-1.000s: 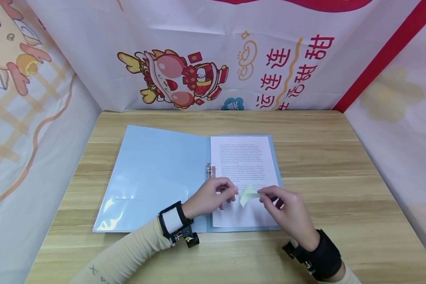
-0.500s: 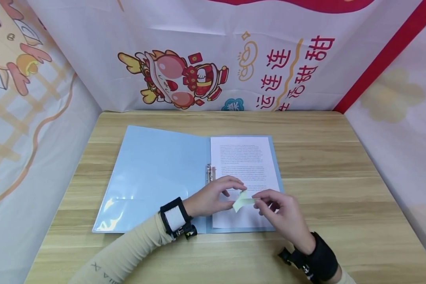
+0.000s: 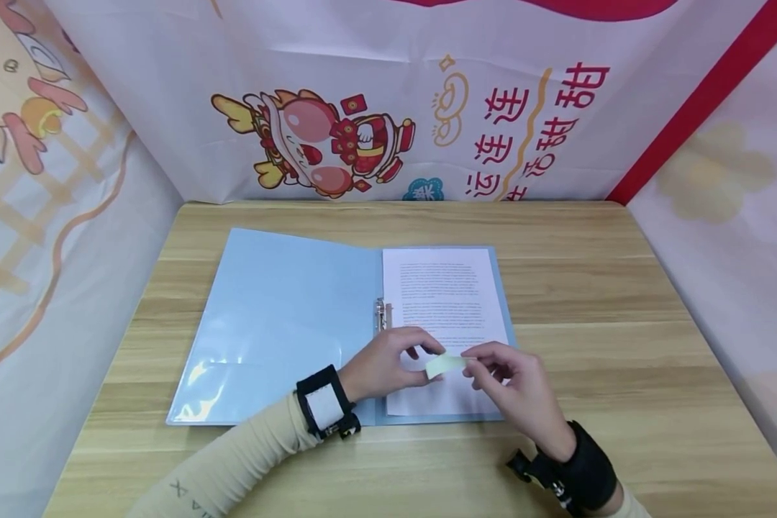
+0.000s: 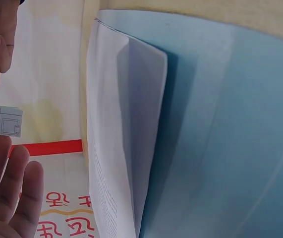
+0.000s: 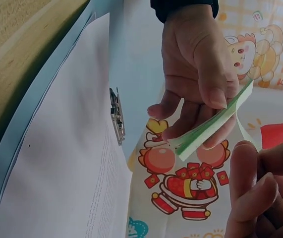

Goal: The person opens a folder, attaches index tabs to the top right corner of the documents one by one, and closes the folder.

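A small pad of pale green sticky notes (image 3: 445,365) is held between both hands, above the printed page. My left hand (image 3: 383,365) holds the pad between thumb and fingers. My right hand (image 3: 518,378) pinches the end of a sheet, which bends away from the pad in the right wrist view, where the pad's layered green edge (image 5: 213,124) shows. Its printed back (image 4: 2,121) faces the left wrist camera. Beneath lies an open light blue ring binder (image 3: 285,302), with white printed sheets (image 3: 440,288) on its right side.
The binder's metal ring clip (image 3: 380,315) stands along its spine, just beyond my left hand. A wooden table (image 3: 596,288) carries the binder. Printed cloth (image 3: 375,43) hangs behind and at both sides.
My left hand has come from beside the sticky notes to holding the pad. The right hand keeps its pinch and has shifted slightly left and down. The notes, earlier splayed apart, look flatter.
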### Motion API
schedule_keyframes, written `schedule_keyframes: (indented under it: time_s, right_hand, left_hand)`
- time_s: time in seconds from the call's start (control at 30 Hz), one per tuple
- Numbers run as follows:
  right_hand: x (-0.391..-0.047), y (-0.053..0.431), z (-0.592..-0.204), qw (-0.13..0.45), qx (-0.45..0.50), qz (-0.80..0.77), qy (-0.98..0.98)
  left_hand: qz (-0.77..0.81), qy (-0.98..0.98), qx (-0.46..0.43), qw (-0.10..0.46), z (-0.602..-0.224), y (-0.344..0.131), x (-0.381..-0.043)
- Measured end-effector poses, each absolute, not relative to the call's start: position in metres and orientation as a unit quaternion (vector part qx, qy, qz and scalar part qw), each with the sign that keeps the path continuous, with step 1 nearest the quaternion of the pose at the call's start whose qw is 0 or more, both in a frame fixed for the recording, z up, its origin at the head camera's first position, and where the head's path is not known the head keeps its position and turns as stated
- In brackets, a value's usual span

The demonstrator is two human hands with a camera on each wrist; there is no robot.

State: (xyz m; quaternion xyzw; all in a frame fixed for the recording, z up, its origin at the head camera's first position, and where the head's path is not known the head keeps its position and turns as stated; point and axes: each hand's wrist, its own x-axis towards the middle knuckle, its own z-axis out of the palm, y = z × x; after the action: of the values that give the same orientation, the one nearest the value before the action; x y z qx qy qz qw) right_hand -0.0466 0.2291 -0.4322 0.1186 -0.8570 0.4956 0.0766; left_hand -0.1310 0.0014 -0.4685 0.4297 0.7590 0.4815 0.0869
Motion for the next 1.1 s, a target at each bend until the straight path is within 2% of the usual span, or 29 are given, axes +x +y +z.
schedule_keyframes:
  time_s: [0.3, 1.1]
  right_hand:
    - [-0.0476, 0.23, -0.4315, 0.077, 0.111, 0.484, -0.865]
    - [-0.0467, 0.2287, -0.4307, 0.074, 0.122, 0.496, -0.856]
  left_hand:
    - [0.499, 0.746, 0.428, 0.104, -0.4694, 0.0031, -0.1272]
    - [0.503, 0.757, 0.411, 0.067, -0.4707, 0.0058, -0.125]
